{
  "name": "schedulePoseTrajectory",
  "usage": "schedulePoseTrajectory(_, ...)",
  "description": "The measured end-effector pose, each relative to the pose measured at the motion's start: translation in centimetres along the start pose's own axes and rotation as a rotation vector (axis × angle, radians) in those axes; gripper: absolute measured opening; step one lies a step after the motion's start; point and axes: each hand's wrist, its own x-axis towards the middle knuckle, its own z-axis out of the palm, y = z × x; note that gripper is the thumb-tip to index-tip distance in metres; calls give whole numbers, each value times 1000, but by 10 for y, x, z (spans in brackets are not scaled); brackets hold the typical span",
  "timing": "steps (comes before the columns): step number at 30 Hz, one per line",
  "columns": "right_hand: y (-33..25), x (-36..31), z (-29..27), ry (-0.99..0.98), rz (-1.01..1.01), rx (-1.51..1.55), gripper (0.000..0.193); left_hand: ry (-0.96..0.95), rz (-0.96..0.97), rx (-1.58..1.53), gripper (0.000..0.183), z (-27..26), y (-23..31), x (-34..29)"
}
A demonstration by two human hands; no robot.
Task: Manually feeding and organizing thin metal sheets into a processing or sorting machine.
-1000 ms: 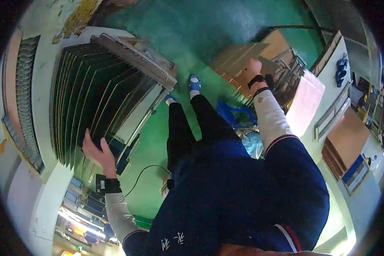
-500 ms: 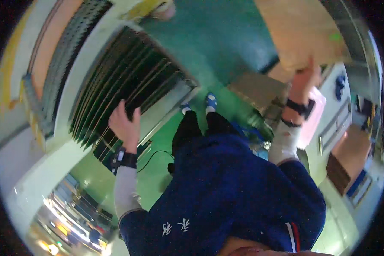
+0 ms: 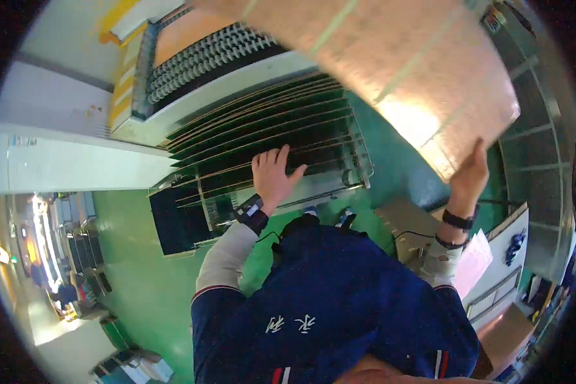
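From the head camera, we look down past the wearer's dark blue top [image 3: 339, 281] toward a green floor [image 3: 134, 249], with the fisheye bending every straight edge. At the upper right, a large copper-coloured sheet [image 3: 422, 83], crossed by pale greenish stripes, slants across our view, a bright glare on its lower part. The right hand [image 3: 468, 176] grips this sheet near its lower right corner, fingers closed on the edge. The sheet's top runs out of our sight.

The left hand [image 3: 279, 171] is open and bare, its thumb spread away from the fingers, in front of a rack [image 3: 368, 163] of thin dark panels [image 3: 230, 150] standing in a row with narrow gaps. We cannot tell whether its fingertips touch a panel.

Behind the rack, at the upper left, we see a bed of grey rollers [image 3: 205, 61]. Below the right hand, beside the right forearm, is a pink sheet [image 3: 475, 264]; farther down at the right edge lie brown boards [image 3: 504, 336]. Both wrists wear black bands [image 3: 253, 216].
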Motion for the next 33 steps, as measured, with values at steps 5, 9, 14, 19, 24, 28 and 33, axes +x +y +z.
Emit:
schedulePoseTrajectory(5, -16, 8, 141, -452, 596, 820, 36, -5, -35, -43, 66, -5, -4, 5)
schedulePoseTrajectory(9, -30, 2, 233, -636, 727, 764, 36, 35, -30, -37, 66, -4, -9, 0)
schedulePoseTrajectory(14, 30, 20, 328, -771, 754, 578, 39, -44, -66, -98, 71, -2, -10, -3)
schedulePoseTrajectory(19, 30, 42, 384, -883, 832, 579, 34, 41, -61, -152, 69, -11, -13, -6)
schedulePoseTrajectory(24, 19, 69, 420, -860, 877, 425, 24, 62, -53, -164, 72, -7, -21, -7)
schedulePoseTrajectory(28, 40, 102, 444, -830, 646, 415, 17, 50, -59, -162, 72, -1, -23, -5)
schedulePoseTrajectory(33, 30, 121, 459, -767, 469, 141, 21, -19, -71, -166, 73, 0, -23, -3)
